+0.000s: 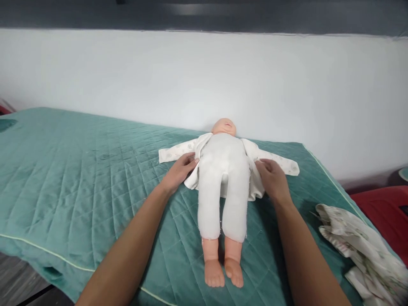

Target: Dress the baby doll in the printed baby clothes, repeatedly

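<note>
A baby doll point(223, 161) with a white cloth body lies on its back, feet towards me. Its bare plastic feet and part of its head show. The doll is on top of a white baby shirt point(280, 163) with a faint print. Both sleeves spread outwards, and the front hangs apart at the doll's sides. At the doll's flank on the left, my left hand point(181, 171) is closed on the shirt's edge. My right hand point(272, 176) has its fingers curled on the opposite front edge. The fingertips are partly hidden by cloth.
A green quilted cover point(79, 178) lies under the doll, against a white wall point(127, 76). Crumpled printed cloth point(360, 250) lies at the right edge. Beyond it is a red plastic object point(382, 208). Dark floor point(19, 276) shows at lower left.
</note>
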The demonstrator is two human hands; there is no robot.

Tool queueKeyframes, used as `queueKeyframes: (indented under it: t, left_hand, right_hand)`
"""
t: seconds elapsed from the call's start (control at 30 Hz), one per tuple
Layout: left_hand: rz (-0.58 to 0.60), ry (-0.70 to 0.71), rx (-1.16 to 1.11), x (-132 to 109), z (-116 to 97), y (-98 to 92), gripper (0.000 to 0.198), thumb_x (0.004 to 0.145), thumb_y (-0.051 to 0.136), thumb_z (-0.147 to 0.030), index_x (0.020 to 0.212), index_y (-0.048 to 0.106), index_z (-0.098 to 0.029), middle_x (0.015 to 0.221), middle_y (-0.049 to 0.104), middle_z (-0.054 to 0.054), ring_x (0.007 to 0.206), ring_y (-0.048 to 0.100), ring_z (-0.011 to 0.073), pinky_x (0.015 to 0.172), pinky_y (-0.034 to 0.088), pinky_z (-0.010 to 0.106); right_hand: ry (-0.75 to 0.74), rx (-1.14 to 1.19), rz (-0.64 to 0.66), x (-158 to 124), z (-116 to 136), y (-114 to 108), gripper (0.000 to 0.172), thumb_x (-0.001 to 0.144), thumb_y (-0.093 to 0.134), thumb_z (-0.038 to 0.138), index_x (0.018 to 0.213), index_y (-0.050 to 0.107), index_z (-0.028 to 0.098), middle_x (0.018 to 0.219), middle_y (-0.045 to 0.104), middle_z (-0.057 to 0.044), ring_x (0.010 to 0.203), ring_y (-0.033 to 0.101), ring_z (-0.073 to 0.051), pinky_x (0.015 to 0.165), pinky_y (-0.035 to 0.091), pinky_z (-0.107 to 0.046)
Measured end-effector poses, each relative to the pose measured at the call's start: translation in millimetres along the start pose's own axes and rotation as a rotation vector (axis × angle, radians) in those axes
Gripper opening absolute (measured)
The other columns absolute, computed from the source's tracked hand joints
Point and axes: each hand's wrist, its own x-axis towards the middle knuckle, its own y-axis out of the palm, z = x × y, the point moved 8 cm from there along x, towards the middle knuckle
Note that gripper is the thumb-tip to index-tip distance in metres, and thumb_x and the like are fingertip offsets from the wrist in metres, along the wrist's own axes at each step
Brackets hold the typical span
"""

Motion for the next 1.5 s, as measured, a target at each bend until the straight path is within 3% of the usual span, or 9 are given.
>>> queueKeyframes:
  t: [0.1,0.27,0.5,0.7,0.9,1.0,1.13,1.33,1.5]
  left_hand:
    - [0.067,-0.011,-0.098,-0.4,1.7,2.9,0.048,0.077,0.073,-0.048,0.113,0.068,-0.017,0.102,0.072,0.008,0.092,0.065,0.0223,0.086,0.05,0.035]
    - [0.045,-0.036,-0.152,-1.8,3.3,1.3,0.037,0.073,0.077,-0.045,0.096,0.069,-0.017,0.092,0.071,0.005,0.079,0.063,0.0175,0.072,0.048,0.03]
    - [-0.02,-0.018,-0.105,-1.8,2.4,-1.6,0.038,0.073,0.078,-0.044,0.097,0.063,-0.019,0.101,0.068,0.004,0.089,0.062,0.0173,0.079,0.047,0.03]
    - [0.04,-0.017,-0.17,0.6,5.7,-0.2,0.048,0.073,0.08,-0.041,0.112,0.061,-0.021,0.117,0.064,0.006,0.106,0.061,0.0222,0.091,0.046,0.036]
    - [0.001,-0.003,-0.198,2.8,7.6,-3.2,0.051,0.071,0.082,-0.036,0.115,0.062,-0.021,0.115,0.063,0.005,0.1,0.062,0.0201,0.088,0.047,0.034]
    - [0.028,0.005,-0.178,2.0,4.5,0.3,0.049,0.074,0.08,-0.036,0.117,0.062,-0.02,0.117,0.064,0.007,0.106,0.061,0.0227,0.095,0.046,0.037]
    - [0.048,0.022,-0.152,1.0,1.5,2.5,0.049,0.076,0.079,-0.039,0.118,0.063,-0.019,0.117,0.066,0.008,0.112,0.06,0.0251,0.101,0.043,0.04]
    - [0.0,0.024,-0.123,1.6,4.3,-1.4,0.052,0.074,0.08,-0.042,0.119,0.064,-0.02,0.115,0.066,0.007,0.104,0.062,0.0224,0.092,0.047,0.036]
    - [-0.058,0.026,-0.206,0.8,2.6,-6.3,0.049,0.074,0.08,-0.044,0.116,0.067,-0.022,0.104,0.068,0.003,0.086,0.062,0.0164,0.072,0.047,0.027]
  right_hand:
    - [-0.005,-0.363,-0.015,0.8,-1.3,0.9,0.028,0.083,0.062,0.045,0.096,0.067,0.02,0.102,0.072,-0.01,0.098,0.065,-0.025,0.093,0.046,-0.04]
    - [0.024,-0.536,0.012,8.2,-9.7,-5.5,0.033,0.082,0.062,0.051,0.091,0.068,0.02,0.099,0.073,-0.011,0.092,0.064,-0.028,0.084,0.044,-0.039]
    - [0.087,-0.031,0.054,6.0,-14.2,-6.8,0.03,0.071,0.074,0.05,0.073,0.068,0.02,0.069,0.064,0.0,0.068,0.056,-0.017,0.066,0.044,-0.03]
    - [0.071,0.411,0.083,-1.1,-1.4,0.3,0.023,0.064,0.081,0.036,0.068,0.063,0.022,0.074,0.058,0.003,0.07,0.052,-0.012,0.058,0.042,-0.022]
    - [0.047,0.552,0.185,-7.0,12.1,3.3,0.017,0.071,0.079,0.034,0.074,0.067,0.023,0.066,0.056,0.004,0.057,0.047,-0.01,0.047,0.038,-0.022]
    - [0.043,0.613,0.29,-16.5,25.1,10.0,0.026,0.073,0.079,0.034,0.097,0.071,0.027,0.092,0.07,0.001,0.068,0.058,-0.012,0.053,0.044,-0.022]
    - [0.03,0.62,0.384,-24.2,32.8,20.7,0.041,0.07,0.082,0.033,0.11,0.07,0.029,0.123,0.068,0.0,0.068,0.059,-0.01,0.057,0.049,-0.024]
    - [0.074,0.515,0.194,-11.9,9.9,17.5,0.028,0.072,0.08,0.037,0.094,0.069,0.024,0.098,0.07,0.0,0.062,0.055,-0.009,0.049,0.042,-0.02]
    - [-0.054,0.398,0.132,-13.8,14.1,20.2,0.028,0.079,0.073,0.046,0.098,0.066,0.027,0.093,0.066,0.002,0.07,0.057,-0.01,0.053,0.043,-0.021]
